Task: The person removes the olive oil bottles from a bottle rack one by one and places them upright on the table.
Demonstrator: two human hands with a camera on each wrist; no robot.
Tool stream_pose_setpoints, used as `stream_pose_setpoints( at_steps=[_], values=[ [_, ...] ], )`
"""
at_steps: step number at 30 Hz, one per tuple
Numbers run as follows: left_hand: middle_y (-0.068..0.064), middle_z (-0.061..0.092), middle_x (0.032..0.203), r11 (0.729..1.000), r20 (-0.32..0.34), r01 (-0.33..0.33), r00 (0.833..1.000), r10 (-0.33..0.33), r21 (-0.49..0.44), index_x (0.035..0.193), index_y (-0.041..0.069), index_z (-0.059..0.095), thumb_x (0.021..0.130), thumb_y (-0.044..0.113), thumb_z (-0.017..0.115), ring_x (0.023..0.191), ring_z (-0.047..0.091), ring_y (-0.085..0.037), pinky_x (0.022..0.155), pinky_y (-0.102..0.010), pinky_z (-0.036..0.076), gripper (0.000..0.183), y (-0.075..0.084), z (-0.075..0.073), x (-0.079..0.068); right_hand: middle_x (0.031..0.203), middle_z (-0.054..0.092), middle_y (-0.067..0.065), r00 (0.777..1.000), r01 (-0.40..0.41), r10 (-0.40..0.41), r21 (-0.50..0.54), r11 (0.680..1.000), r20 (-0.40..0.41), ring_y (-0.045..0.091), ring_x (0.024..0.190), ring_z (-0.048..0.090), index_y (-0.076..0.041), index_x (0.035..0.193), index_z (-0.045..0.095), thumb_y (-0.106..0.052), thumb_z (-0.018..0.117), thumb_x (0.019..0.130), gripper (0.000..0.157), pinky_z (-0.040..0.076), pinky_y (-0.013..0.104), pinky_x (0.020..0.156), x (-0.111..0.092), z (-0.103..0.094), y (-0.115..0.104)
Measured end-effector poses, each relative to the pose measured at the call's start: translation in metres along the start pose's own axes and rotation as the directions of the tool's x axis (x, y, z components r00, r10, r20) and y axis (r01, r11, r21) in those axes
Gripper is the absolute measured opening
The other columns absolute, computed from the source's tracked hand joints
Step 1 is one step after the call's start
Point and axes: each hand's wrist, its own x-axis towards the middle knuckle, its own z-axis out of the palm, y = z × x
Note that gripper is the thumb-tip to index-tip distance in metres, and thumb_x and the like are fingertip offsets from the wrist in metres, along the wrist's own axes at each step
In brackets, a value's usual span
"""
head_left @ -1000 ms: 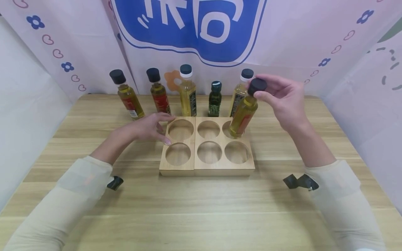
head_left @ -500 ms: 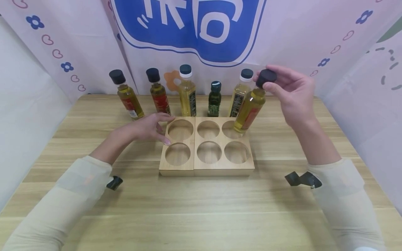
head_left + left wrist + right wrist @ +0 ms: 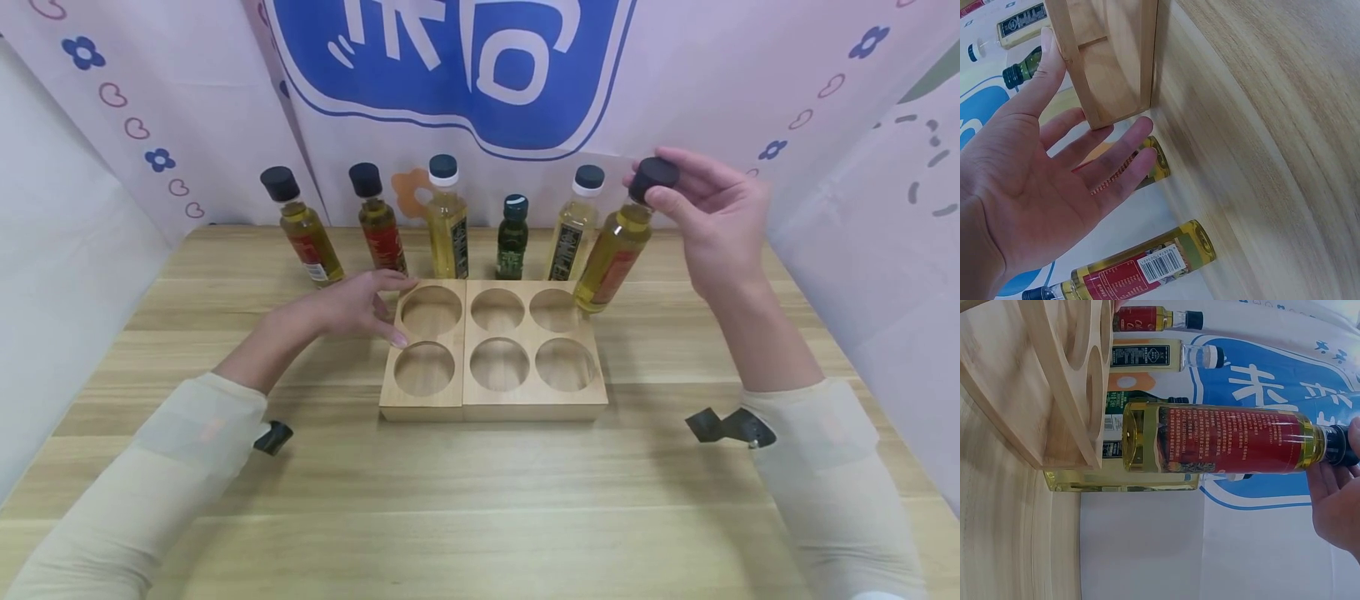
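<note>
My right hand (image 3: 729,229) pinches the black cap of an oil bottle (image 3: 617,254) with a red label. It hangs tilted, its base at the back right corner of a wooden rack (image 3: 534,412) and above the table. In the right wrist view the red label (image 3: 1229,439) faces the camera and the hand (image 3: 1338,506) is partly cut off. The rack has several round holes in two rows. My left hand (image 3: 341,310) touches the rack's left side, thumb and fingers spread. The left wrist view shows that palm (image 3: 1041,181) bare, fingertips at the rack's end (image 3: 1113,81).
Behind the rack stand two red-labelled oil bottles (image 3: 310,242) at left, a pale oil bottle (image 3: 448,233), a small green bottle (image 3: 513,242) and another pale oil bottle (image 3: 572,237). A printed cloth (image 3: 225,108) hangs behind the wooden table (image 3: 480,500).
My right hand has moved right and slightly up with the oil bottle, drawing it from over the back right hole to the rack's corner. The left hand stays put.
</note>
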Motion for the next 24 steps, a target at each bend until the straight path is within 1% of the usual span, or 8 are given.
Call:
stream_pose_setpoints(
  at_steps=[6,11,19,24],
  values=[
    [-0.028,0.022,0.167,1.000,0.000,0.001,1.000,-0.001,0.006,0.159,0.002,0.036,0.082,0.033,0.089,0.113,0.066,-0.036,0.098,-0.049,0.057,0.098,0.000,0.000,0.000,0.104,0.077,0.022,0.999,0.027,-0.027,-0.006,1.000,-0.020,0.028,0.095,0.078,0.015,0.114,0.070,0.019,0.074,0.085,0.030,0.059,0.035,0.096,0.002,-0.005,0.002],
    [-0.029,0.022,0.167,1.000,0.001,-0.008,1.000,0.008,-0.002,0.159,0.001,0.036,0.083,0.031,0.089,0.113,0.067,-0.037,0.099,-0.049,0.057,0.097,0.000,0.000,-0.001,0.103,0.077,0.022,0.998,0.032,-0.032,-0.014,0.999,-0.047,0.029,0.094,0.078,0.015,0.114,0.070,0.019,0.073,0.085,0.029,0.059,0.035,0.096,0.003,-0.009,0.004],
    [-0.032,0.017,0.167,1.000,0.015,-0.020,1.000,0.020,-0.022,0.159,-0.002,0.034,0.084,0.028,0.088,0.116,0.066,-0.042,0.099,-0.051,0.056,0.097,0.003,-0.001,-0.002,0.105,0.078,0.019,0.993,0.049,-0.059,-0.102,0.994,-0.103,0.026,0.093,0.078,0.011,0.112,0.073,0.017,0.073,0.087,0.027,0.059,0.033,0.095,0.006,-0.015,0.008],
    [-0.032,0.017,0.166,0.999,0.022,-0.023,0.999,0.024,-0.027,0.159,-0.003,0.033,0.084,0.028,0.088,0.117,0.065,-0.045,0.101,-0.052,0.056,0.098,0.005,-0.002,-0.003,0.103,0.078,0.019,0.989,0.012,-0.021,-0.062,0.998,-0.146,0.026,0.091,0.078,0.012,0.112,0.072,0.017,0.077,0.083,0.030,0.061,0.031,0.092,0.007,-0.018,0.010]
  ],
)
